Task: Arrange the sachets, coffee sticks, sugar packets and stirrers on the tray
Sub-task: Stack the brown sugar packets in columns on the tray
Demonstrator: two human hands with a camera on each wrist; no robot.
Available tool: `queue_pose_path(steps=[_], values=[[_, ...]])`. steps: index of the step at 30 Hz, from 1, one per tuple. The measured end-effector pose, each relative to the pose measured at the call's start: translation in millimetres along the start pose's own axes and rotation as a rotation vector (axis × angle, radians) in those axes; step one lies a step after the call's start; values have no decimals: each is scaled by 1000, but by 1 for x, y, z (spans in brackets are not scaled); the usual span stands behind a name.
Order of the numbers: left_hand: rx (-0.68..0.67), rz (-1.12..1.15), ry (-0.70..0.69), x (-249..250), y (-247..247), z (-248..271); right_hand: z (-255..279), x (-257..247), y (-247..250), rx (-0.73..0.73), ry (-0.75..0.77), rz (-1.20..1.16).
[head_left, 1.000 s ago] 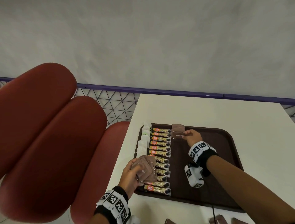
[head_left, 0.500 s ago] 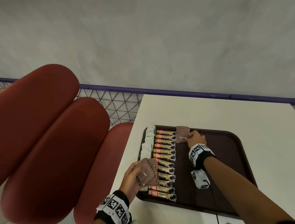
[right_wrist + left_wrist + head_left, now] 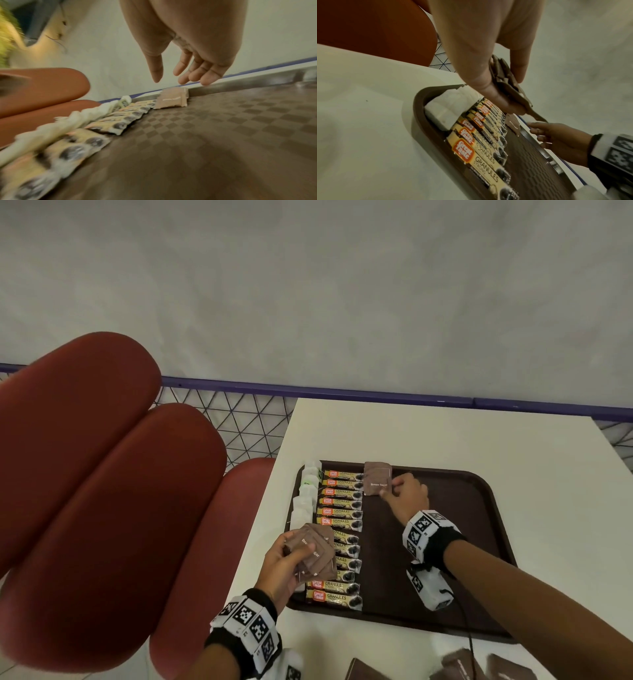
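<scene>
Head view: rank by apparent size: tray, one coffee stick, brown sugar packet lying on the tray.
1. tray
2. and 3. coffee stick and brown sugar packet: too alike in apparent area; the stick also lies nearer the camera.

White table (image 3: pixel 428 436) bears brown tray (image 3: pixel 479 508), loose packets (image 3: pixel 507 669)

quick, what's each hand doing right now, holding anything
Left hand: grips a bunch of brown sugar packets.
Right hand: open, fingers loose just above the packet lying on the tray, holding nothing.
</scene>
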State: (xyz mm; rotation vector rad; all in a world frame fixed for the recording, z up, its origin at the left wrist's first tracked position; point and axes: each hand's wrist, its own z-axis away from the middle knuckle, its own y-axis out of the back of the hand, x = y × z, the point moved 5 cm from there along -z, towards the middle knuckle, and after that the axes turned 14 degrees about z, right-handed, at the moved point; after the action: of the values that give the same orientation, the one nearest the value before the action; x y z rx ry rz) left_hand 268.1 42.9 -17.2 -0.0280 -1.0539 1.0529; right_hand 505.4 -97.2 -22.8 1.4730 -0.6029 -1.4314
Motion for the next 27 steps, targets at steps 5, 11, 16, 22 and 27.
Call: queue_pose_path(steps=[5,11,16,22,27], values=[[-10,-23,-34,-2,-13,8,51,-20,6,-139,267,-239],[1,-18,-58,-7,-25,14,111,-45,2,-509,444,-355],[10,-15,-54,-10,-30,17,122,-43,-18,-591,383,-457],[13,21,1,-13,-27,16,116,-41,-22,-575,322,-493],[7,53,20,-14,-29,17,105,-40,-21,-557,248,-536]])
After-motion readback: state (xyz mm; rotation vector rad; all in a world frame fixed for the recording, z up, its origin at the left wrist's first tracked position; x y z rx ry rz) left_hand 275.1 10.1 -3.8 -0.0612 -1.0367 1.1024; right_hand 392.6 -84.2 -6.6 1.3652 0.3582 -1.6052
